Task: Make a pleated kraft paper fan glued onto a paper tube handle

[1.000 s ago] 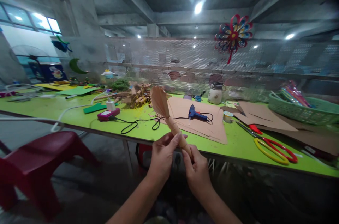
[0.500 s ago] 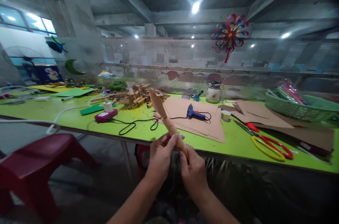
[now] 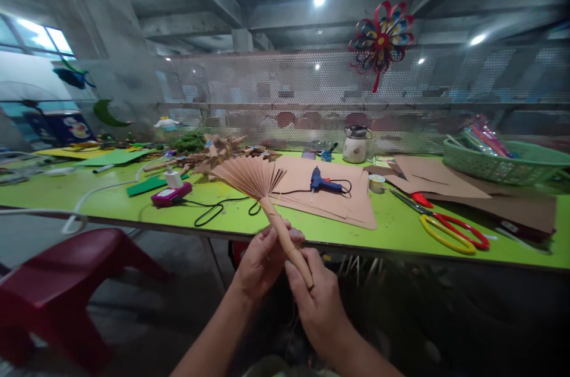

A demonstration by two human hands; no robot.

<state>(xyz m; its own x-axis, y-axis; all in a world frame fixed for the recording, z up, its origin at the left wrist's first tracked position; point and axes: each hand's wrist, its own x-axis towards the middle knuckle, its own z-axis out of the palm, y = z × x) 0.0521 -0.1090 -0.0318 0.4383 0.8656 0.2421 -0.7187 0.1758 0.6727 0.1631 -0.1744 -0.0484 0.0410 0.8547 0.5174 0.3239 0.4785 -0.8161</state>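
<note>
A brown pleated paper fan (image 3: pixel 250 176) faces me with its folds spread at the top and a rolled paper handle (image 3: pixel 285 239) slanting down toward me. My left hand (image 3: pixel 262 258) is closed around the middle of the handle, thumb on the near side and fingertips showing past it. Lower down, my right hand (image 3: pixel 318 291) grips the handle's end between thumb and fingers. Beyond the fan, a blue glue gun (image 3: pixel 325 181) lies on flat sheets of brown paper (image 3: pixel 351 208).
Scissors (image 3: pixel 445 228) with red and yellow handles lie right on the green table (image 3: pixel 401 234). A green basket (image 3: pixel 503 163) stands behind brown sheets. Left are a purple power socket (image 3: pixel 171 193), a black cord and a pile of paper fans (image 3: pixel 222 151). A red stool (image 3: pixel 66 264) stands lower left.
The fan has turned so its spread pleats face me; before, it showed nearly edge-on. Both hands have shifted slightly down, still on the handle. The camera view has moved a little.
</note>
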